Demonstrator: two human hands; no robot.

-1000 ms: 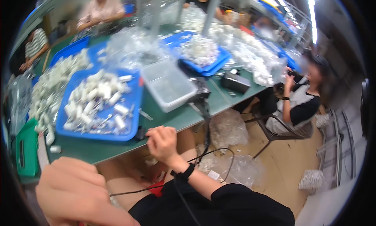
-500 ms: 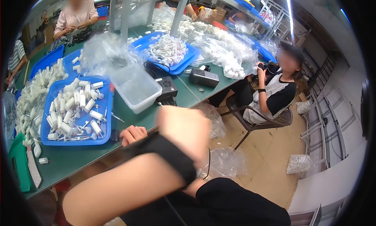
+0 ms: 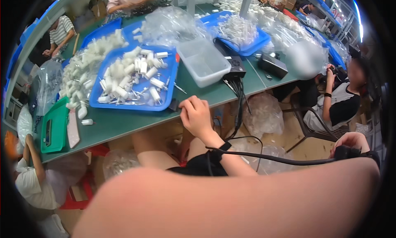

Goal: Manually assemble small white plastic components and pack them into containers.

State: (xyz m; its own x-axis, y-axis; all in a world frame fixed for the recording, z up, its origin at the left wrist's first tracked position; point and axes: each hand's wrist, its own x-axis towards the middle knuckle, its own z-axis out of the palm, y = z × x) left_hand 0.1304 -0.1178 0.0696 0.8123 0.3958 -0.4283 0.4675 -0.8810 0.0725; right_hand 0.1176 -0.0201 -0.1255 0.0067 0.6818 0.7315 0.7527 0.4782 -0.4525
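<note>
Two hands in view | left hand (image 3: pixel 197 114) curled at green table (image 3: pixel 123 124) edge, touching blue tray (image 3: pixel 134 106) corner, hold unclear | right hand (image 3: pixel 350 140) raised far right, loosely curled, grip cannot be told | tray holds white tubes (image 3: pixel 132 75), clear tub (image 3: pixel 204 63) beside

Long green worktable (image 3: pixel 123 124), tan floor (image 3: pixel 288 135) — ceiling strip light (image 3: pixel 360 30)
</note>
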